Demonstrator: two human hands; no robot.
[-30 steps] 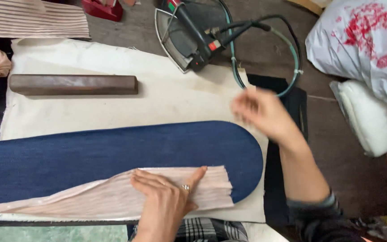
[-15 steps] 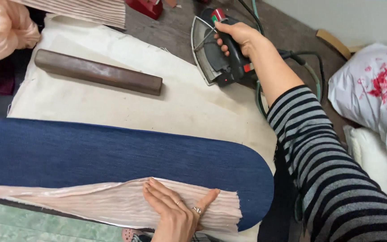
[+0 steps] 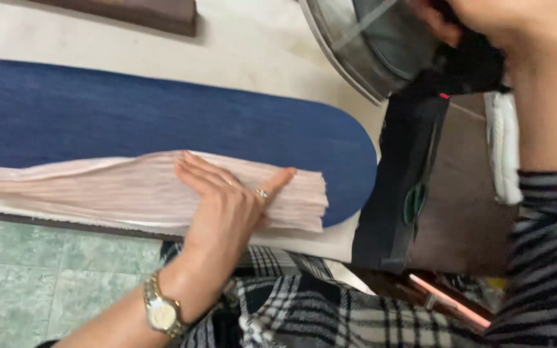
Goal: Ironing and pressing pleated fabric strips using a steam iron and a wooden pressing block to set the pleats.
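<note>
Pinning the pink striped fabric [image 3: 162,190] flat, your left hand [image 3: 227,200] lies open-palmed on it, on the blue ironing pad's [image 3: 162,116] near edge. Cloth looks light, limp, prone to sliding. Your right hand [image 3: 491,26] is clamped on the iron's [image 3: 381,45] handle, beyond the pad's rounded end; likely heavy, so keep to the handle.

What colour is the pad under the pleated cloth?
Dark blue pad, seen in the head view, beneath the pale pink pleated cloth.

Cream padded table [image 3: 259,45]: blue pressing board [image 3: 162,116], brown wooden block [image 3: 136,11].
</note>
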